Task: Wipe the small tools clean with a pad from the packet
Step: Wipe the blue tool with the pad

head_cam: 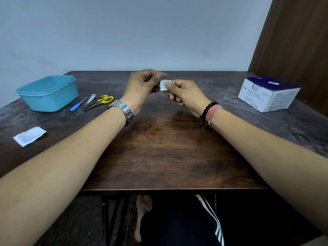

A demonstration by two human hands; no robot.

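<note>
Both hands meet above the middle of the dark wooden table (159, 148). My left hand (142, 86) grips a small tool of which only a blue tip (163, 79) shows; the rest is hidden in the fingers. My right hand (182, 94) pinches a white pad (164, 85) folded against that tip. On the table at the left lie a blue-handled file (78, 104), a metal nail clipper (91, 98) and yellow-handled scissors (100, 102). A torn white packet (29, 136) lies flat near the left edge.
A light-blue plastic tub (48, 93) stands at the back left beside the tools. A white and dark-blue box of alcohol swabs (268, 94) sits at the back right. A brown curtain (298, 41) hangs at the right. My legs show under the table's front edge.
</note>
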